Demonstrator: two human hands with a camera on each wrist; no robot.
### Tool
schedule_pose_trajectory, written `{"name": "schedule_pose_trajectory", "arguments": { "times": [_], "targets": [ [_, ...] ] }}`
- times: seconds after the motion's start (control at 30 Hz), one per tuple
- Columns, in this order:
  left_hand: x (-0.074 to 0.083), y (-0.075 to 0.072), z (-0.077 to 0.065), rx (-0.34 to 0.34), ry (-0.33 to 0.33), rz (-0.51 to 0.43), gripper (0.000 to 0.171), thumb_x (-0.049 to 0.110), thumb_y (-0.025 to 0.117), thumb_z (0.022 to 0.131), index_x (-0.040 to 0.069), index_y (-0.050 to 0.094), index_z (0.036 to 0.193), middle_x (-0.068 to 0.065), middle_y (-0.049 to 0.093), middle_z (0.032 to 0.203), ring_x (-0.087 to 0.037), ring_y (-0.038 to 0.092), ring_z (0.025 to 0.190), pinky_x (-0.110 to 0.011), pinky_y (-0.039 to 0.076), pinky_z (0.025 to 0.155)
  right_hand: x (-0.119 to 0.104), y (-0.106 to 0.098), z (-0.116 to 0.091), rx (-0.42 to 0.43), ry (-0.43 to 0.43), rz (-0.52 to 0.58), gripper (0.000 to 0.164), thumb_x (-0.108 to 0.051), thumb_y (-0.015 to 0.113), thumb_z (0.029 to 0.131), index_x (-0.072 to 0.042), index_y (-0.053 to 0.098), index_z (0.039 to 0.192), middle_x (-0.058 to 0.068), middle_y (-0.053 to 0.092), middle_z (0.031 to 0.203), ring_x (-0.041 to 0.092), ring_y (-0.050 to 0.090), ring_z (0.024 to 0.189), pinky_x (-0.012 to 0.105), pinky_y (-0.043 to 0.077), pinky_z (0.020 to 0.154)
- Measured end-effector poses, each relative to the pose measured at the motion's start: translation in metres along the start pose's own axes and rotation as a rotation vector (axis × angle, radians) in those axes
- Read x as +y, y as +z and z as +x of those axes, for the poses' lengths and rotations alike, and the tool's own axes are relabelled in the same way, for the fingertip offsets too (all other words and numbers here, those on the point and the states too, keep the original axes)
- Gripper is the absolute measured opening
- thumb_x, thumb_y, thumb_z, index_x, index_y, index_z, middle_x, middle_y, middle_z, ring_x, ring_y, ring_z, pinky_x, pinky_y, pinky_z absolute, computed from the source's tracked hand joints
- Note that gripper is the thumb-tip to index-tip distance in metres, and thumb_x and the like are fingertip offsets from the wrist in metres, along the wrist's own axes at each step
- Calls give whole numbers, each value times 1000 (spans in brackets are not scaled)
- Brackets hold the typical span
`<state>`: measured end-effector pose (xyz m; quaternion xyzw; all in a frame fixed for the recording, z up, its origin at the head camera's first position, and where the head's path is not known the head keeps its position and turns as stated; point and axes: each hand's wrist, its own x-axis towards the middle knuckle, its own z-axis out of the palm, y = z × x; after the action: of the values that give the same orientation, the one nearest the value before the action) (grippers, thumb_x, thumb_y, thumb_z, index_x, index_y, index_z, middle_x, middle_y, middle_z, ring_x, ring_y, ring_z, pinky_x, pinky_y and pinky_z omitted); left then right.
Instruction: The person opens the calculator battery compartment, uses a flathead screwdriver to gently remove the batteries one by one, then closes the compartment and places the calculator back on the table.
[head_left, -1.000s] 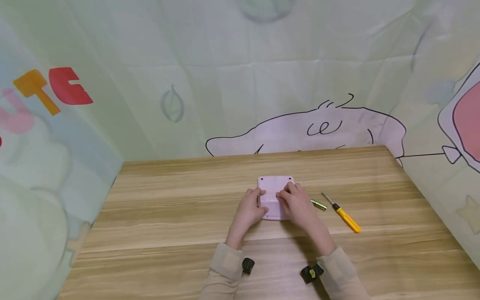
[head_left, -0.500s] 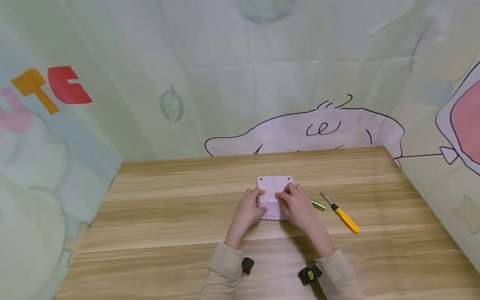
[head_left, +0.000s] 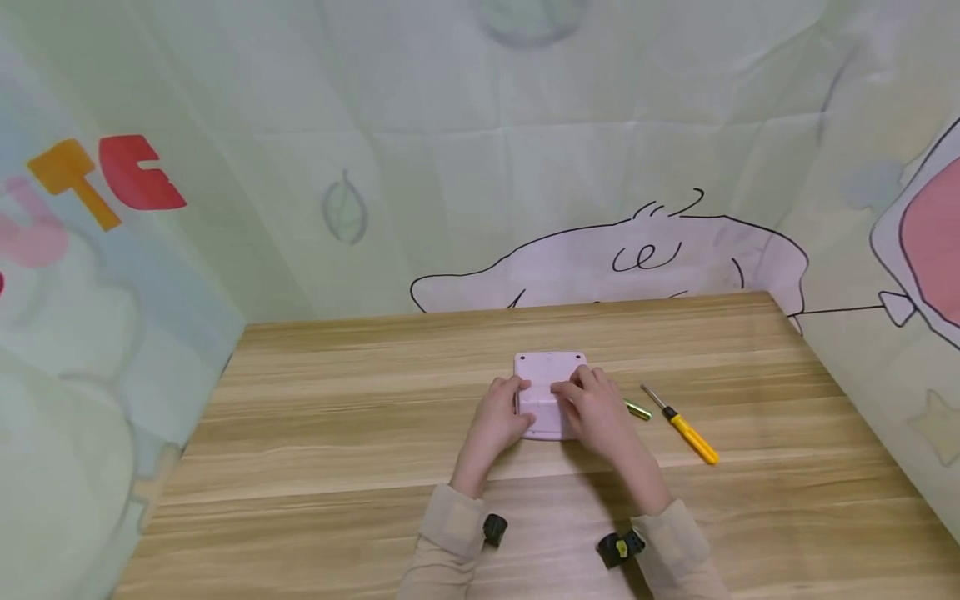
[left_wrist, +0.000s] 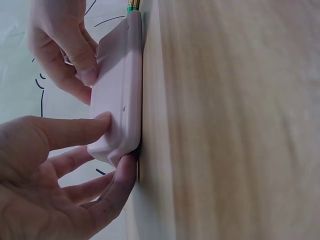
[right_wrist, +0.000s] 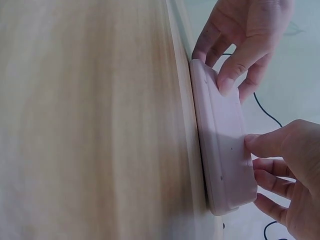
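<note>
A pale pink plastic device that looks like a calculator (head_left: pixel 546 367) lies back side up on the table, with dark round spots at its far corners and a step across its middle. My left hand (head_left: pixel 498 414) grips its left edge, thumb on the back and fingers along the side. At the step, bent fingers and thumb of my right hand (head_left: pixel 600 412) hold the raised part of the back; the right wrist view shows the thumb on the pink surface (right_wrist: pixel 225 130) and several fingertips at the step. Whether a small part sits under those fingertips is hidden.
Just right of the right hand lies a green-and-gold battery (head_left: pixel 638 409), partly covered by that hand. Farther right is a yellow-handled screwdriver (head_left: pixel 693 435), its metal tip pointing away. A printed cloth backdrop (head_left: pixel 450 208) rises behind the wooden table (head_left: pixel 337 400).
Both hands keep nearly the same hold on the calculator, with at most tiny shifts of the right fingers. The battery and screwdriver stay where they were.
</note>
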<state>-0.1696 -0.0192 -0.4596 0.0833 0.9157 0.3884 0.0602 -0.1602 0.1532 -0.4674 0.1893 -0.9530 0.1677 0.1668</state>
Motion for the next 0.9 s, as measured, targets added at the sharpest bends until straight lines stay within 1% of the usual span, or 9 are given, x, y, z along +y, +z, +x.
{"name": "schedule_pose_trajectory", "arguments": {
  "times": [0.2,0.33,0.43,0.53,0.7,0.9],
  "targets": [
    [3,0,-2,-7,-19,19,50,8,73,79,4,58,126,-19,59,115,-32,59,104,-46,48,94,1,-4,1,-49,14,-9,18,-12,68,87,-12,73,104,6,55,92,23,47,85,35,40,70],
    [4,0,-2,-2,-19,26,50,9,73,79,5,58,127,-19,59,115,-31,59,102,-46,49,92,4,-5,-1,-53,13,-20,21,-13,68,87,-10,72,107,6,56,94,23,48,87,35,42,72],
    [3,0,-2,2,-7,27,50,9,74,79,5,58,126,-19,59,114,-31,59,100,-47,49,91,6,-6,-2,-57,16,-25,23,-14,69,86,-9,71,109,7,58,97,23,48,89,36,43,73],
    [2,-1,-2,-8,-4,25,50,11,73,80,5,58,127,-20,59,115,-31,59,100,-47,49,90,8,-7,-4,-62,26,-23,25,-16,69,86,-9,70,110,8,61,100,24,50,91,37,45,76],
    [-1,-3,-2,-28,-8,6,47,14,69,83,6,58,128,-20,58,118,-30,58,101,-47,49,91,12,-7,-7,-65,30,12,29,-17,72,84,-9,70,111,9,63,104,25,52,94,39,47,82],
    [-2,-5,-2,-39,8,5,45,13,66,85,7,58,128,-19,58,118,-26,56,96,-45,48,88,15,-9,-11,-67,15,75,31,-15,73,82,-8,69,112,9,63,108,25,54,100,41,49,88]
  ]
}}
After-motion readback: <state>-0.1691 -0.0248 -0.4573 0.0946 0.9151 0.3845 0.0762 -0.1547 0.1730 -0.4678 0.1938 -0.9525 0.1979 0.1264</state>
